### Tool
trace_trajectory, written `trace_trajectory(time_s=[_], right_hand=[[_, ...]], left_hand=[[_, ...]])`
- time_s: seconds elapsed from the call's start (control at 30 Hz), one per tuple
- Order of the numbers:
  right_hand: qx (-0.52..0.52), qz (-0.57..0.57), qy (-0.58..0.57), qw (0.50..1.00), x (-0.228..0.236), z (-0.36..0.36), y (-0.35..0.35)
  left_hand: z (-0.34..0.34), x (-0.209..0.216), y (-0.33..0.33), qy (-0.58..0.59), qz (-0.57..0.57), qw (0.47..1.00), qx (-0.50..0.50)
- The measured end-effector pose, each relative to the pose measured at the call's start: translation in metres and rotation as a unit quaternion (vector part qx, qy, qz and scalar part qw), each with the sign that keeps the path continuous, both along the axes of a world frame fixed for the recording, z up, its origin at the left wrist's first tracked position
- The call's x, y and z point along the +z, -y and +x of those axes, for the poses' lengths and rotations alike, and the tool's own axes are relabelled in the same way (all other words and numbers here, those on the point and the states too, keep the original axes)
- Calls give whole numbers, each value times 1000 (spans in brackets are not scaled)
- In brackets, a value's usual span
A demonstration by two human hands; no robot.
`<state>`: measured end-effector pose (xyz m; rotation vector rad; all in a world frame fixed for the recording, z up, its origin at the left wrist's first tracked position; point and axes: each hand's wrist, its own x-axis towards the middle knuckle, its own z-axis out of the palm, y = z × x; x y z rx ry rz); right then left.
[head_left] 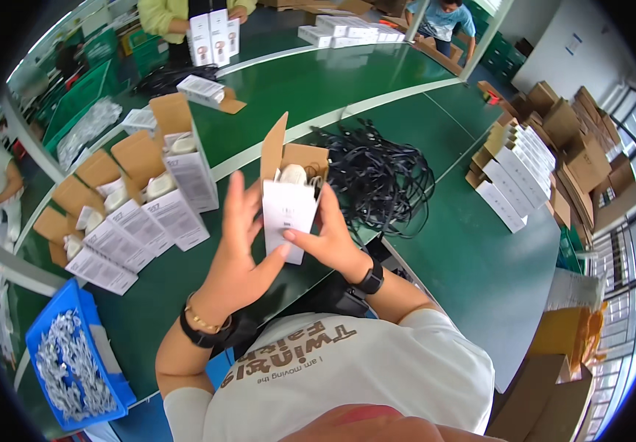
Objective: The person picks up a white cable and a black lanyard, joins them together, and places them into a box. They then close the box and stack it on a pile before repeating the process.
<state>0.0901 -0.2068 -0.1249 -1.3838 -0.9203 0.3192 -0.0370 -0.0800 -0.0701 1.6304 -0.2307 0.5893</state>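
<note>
- One small white carton (286, 210) is in play, held up over the green table (472, 258) just in front of the person's chest. Its brown flap stands open at the top and one white rounded item (293, 174) pokes out.
- Left hand (235, 254) is wrapped on the carton's left side, fingers up along the edge, closed onto it.
- Right hand (329, 236) clamps the right side, thumb across the front face. So both hands are gripping the same box.
- One dark wristband on each wrist, plus a thin gold bracelet on the left.
- To the left there's a row of open cartons (138, 214) lying on the table, roughly seven I can count, each with a white item inside and its brown flap open. Can't swear to the exact number, since the far ones blur.
- One big tangle of black cables (380, 177) sits just behind the held carton.
- One blue bin (108, 372) at lower left, full of small clear bagged bits, way too many to count.
- On the right, one stack of flat white boxes (513, 173), about eight, edge on.
- Another person at the top holds three white boxes (213, 35).
</note>
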Motion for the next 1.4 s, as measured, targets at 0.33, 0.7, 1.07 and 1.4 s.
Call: trace_trajectory(time_s=[0.33,0.7,1.07,1.4], right_hand=[[-79,3,90,993,-16,22,43],[-491,-365,308,729,37,168,280],[-321,-299,417,796,24,157,178],[-162,-174,377,895,46,58,12]], left_hand=[[-20,38,-18,94,214,952,195],[-42,59,-52,74,373,842,384],[-35,54,-49,62,390,846,359],[-29,48,-37,63,358,891,272]])
